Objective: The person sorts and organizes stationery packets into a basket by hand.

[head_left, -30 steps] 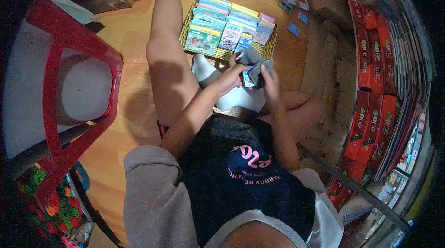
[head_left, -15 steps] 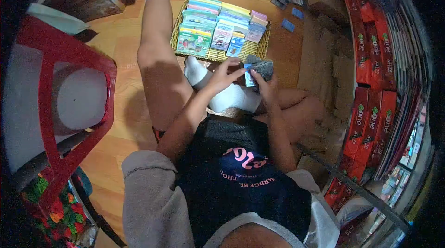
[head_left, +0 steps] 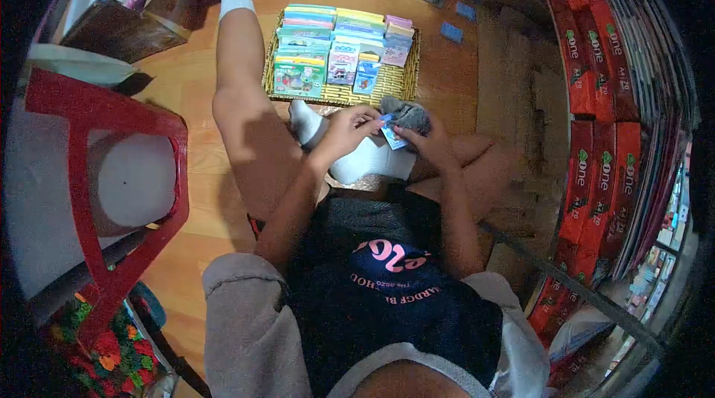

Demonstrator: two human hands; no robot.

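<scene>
— Just on your side of the wicker basket [head_left: 339,94], over your folded leg, both of your hands meet on one small blue packet [head_left: 392,137].

— Which hand has it?

— Your left hand [head_left: 348,128] pinches its top edge between thumb and fingertips. Your right hand [head_left: 426,142] is closed round a bunched grey cloth [head_left: 407,114] and props the packet from below, on the side away from the basket.

— How will it handle?

— Light, I'd judge: flat, thin, glossy-faced, so likely slippery. Take it by the edges, not the faces, and don't squeeze hard, since it may bend. The cloth is soft, limp and nubbly, and gathers anywhere you grab it.

— And the basket?

— Woven, stiff and rectangular, filled with rows of bright boxed packs [head_left: 299,74] standing on edge. It rests on the smooth wooden floor [head_left: 201,93].
</scene>
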